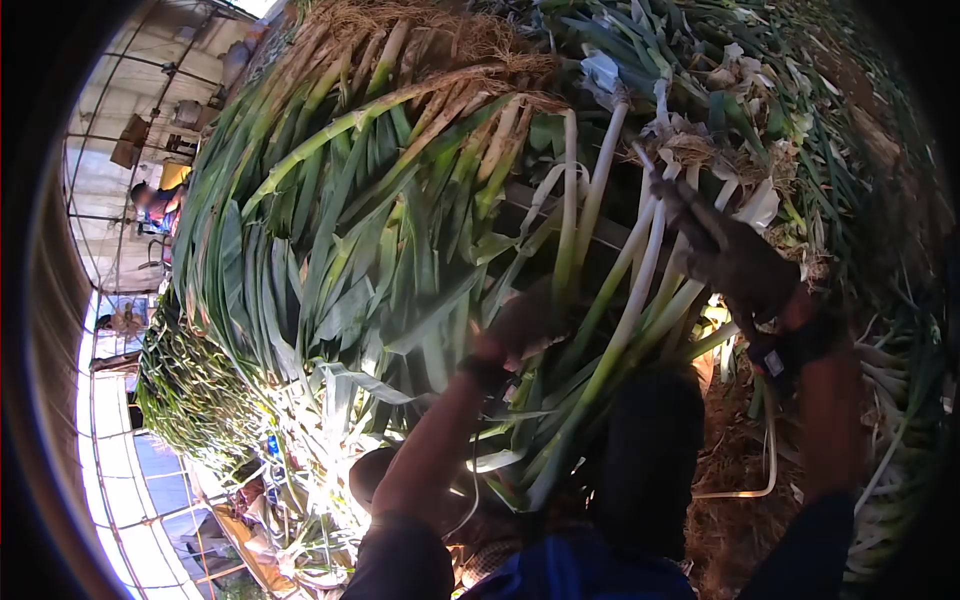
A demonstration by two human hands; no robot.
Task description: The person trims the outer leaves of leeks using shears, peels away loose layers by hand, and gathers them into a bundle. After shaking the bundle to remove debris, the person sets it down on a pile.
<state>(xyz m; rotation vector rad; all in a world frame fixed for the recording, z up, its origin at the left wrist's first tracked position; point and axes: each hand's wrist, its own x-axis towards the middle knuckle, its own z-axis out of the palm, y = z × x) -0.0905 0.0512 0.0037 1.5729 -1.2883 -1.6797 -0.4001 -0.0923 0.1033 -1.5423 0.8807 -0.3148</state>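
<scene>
My left hand (530, 318), in a dark glove, is closed around the green part of some leeks (568, 225); shadow hides part of its fingers. My right hand (738, 255), also gloved and dirty, is over the white stalks of more leeks (650, 250). From its fingers sticks a thin, pointed, blade-like tool (641, 157), its handle hidden in the grip. The tip lies close to the rooty ends of the stalks. Long leaves run from these leeks down toward my body.
A large heap of leeks (330, 230) with brown roots spreads to the left and top. Peeled leaf scraps (770, 130) lie at upper right, and white stalks (885, 400) at far right. Another person (155, 203) is at the far left, near a framed wall (110, 180).
</scene>
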